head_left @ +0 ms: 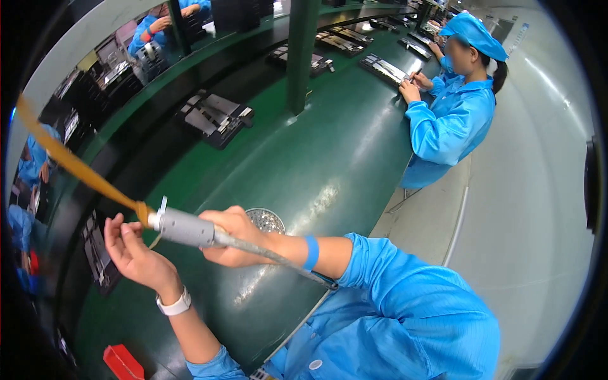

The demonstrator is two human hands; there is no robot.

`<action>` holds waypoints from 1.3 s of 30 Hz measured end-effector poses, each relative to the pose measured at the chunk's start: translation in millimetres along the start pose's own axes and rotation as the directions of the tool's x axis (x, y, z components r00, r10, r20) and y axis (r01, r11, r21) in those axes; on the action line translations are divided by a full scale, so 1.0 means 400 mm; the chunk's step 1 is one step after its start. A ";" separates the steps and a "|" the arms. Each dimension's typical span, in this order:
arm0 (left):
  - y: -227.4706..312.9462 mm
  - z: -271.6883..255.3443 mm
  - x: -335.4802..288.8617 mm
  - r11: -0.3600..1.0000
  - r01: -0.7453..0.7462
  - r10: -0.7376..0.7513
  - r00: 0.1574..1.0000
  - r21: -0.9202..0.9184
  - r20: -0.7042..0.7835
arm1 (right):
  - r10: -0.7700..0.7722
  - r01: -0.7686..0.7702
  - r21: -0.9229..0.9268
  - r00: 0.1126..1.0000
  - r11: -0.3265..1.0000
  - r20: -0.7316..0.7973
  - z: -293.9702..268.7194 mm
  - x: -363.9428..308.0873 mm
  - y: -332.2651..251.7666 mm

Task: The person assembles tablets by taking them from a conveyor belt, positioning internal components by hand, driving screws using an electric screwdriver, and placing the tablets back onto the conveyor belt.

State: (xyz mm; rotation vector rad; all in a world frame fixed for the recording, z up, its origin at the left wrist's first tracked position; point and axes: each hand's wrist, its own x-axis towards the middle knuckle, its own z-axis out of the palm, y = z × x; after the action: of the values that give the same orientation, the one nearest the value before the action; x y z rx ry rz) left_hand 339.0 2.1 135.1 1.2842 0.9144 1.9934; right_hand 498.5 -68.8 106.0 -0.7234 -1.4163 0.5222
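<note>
A grey cylindrical tool (pixel 185 228) hangs across the view from an orange strap (pixel 82 168). A grey cable or rod runs from its other end toward my right sleeve. Behind this tool, my right hand (pixel 234 237) is closed with its fingers curled; the tool hides whatever it holds. My left hand (pixel 144 261) is raised beside the tool's strapped end, open, fingers loosely bent and apart. Below the left hand lies a black tray with grey parts (pixel 98 256), partly covered by it. A round metal dish (pixel 266 220) shows just past my right wrist.
The green bench (pixel 304 164) curves away to the far right. A black tray holding a device (pixel 215 119) sits farther back, near a green post (pixel 297 57). A red bin (pixel 123 362) stands at the near left. A co-worker in blue (pixel 453 114) handles another tray (pixel 383 68).
</note>
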 end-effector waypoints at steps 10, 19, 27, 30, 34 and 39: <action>-0.227 -0.076 -0.046 0.983 0.167 -0.175 0.980 0.080 0.098 | 0.033 -0.035 0.028 0.995 0.999 0.090 -0.008 0.010 0.002; -0.216 -0.046 -0.067 0.922 0.364 -0.379 0.918 0.130 0.120 | -0.030 0.030 0.027 0.999 0.999 0.020 -0.023 0.020 0.038; -0.318 -0.045 -0.076 0.963 0.232 -0.262 0.924 0.138 0.279 | 0.060 -0.058 -0.047 0.997 0.997 0.038 -0.074 -0.002 0.020; -0.255 -0.003 -0.078 0.946 0.124 -0.216 0.929 0.299 0.299 | 0.094 -0.082 -0.147 0.993 0.986 0.076 -0.095 0.004 0.032; -0.260 0.001 -0.076 0.960 0.197 -0.245 0.936 0.199 0.252 | 0.121 -0.117 -0.039 0.986 0.992 0.111 -0.087 0.005 0.027; -0.266 0.014 -0.073 0.972 0.109 -0.170 0.938 0.210 0.302 | 0.235 -0.230 -0.049 0.937 0.972 0.260 -0.086 -0.010 0.031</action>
State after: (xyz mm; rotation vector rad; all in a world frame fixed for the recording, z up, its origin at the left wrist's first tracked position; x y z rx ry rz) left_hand 366.6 43.2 36.4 1.5460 1.0225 1.5590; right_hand 533.3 -67.8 94.1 -0.8658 -1.5934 0.8165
